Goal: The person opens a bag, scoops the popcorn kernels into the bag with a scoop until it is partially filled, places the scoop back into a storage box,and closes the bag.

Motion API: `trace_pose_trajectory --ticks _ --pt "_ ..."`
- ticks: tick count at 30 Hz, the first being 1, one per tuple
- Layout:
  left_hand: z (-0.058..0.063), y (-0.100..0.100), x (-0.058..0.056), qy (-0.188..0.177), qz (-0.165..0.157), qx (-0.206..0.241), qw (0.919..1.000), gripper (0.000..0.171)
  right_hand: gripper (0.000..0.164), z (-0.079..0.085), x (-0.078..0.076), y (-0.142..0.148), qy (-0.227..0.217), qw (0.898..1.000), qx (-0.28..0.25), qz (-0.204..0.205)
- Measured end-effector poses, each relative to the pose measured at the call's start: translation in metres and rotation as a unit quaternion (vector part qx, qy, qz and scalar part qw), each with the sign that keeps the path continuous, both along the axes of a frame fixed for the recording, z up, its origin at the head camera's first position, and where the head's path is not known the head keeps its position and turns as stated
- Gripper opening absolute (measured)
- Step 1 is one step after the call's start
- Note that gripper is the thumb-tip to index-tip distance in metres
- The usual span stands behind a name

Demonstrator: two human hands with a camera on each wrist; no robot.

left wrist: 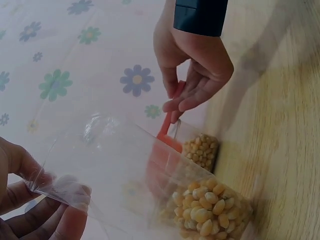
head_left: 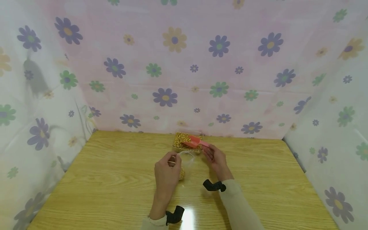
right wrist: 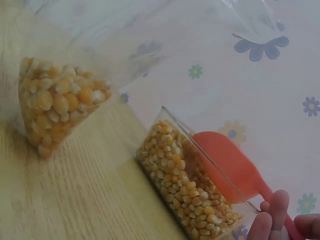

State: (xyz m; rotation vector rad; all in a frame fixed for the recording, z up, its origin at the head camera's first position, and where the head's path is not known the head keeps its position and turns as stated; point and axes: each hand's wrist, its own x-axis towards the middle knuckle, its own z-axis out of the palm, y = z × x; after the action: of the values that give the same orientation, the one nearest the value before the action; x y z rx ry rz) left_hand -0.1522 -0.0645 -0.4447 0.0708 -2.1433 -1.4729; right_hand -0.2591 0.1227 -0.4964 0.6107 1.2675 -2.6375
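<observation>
My right hand [head_left: 216, 159] pinches the handle of a red scoop [head_left: 195, 141], whose blade dips into corn kernels in a clear rectangular container [right wrist: 165, 142]. In the right wrist view the blade [right wrist: 227, 165] leans against the container's rim, with kernels heaped beside it. My left hand [head_left: 167, 171] grips the top edge of a clear plastic bag [left wrist: 115, 150], its mouth spread loosely. Corn kernels [left wrist: 210, 210] fill the bag's bottom corner, which hangs close over the table in front of the container. In the head view the left hand hides part of the bag.
The wood-grain table [head_left: 115, 172] reaches back to a pink flowered cloth backdrop [head_left: 195, 73], and the container stands close against it. White flowered cloth [head_left: 339, 134] walls in both sides. Dark wrist mounts [head_left: 212, 185] sit on both wrists.
</observation>
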Motion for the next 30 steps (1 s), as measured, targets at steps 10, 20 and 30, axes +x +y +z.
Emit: trace_pose_trajectory --ticks 10,20,30 --pt "-0.001 0.001 0.001 -0.001 -0.003 0.000 1.0000 0.012 0.018 -0.006 0.013 0.002 0.023 0.998 -0.053 0.005" --pt "-0.001 0.001 0.001 0.000 -0.008 0.001 1.0000 0.012 0.031 -0.005 0.033 -0.002 0.032 0.986 -0.159 0.029" --pt "0.000 -0.001 -0.001 -0.001 -0.007 0.003 1.0000 0.012 0.035 0.004 0.052 -0.005 0.049 0.987 -0.154 0.025"
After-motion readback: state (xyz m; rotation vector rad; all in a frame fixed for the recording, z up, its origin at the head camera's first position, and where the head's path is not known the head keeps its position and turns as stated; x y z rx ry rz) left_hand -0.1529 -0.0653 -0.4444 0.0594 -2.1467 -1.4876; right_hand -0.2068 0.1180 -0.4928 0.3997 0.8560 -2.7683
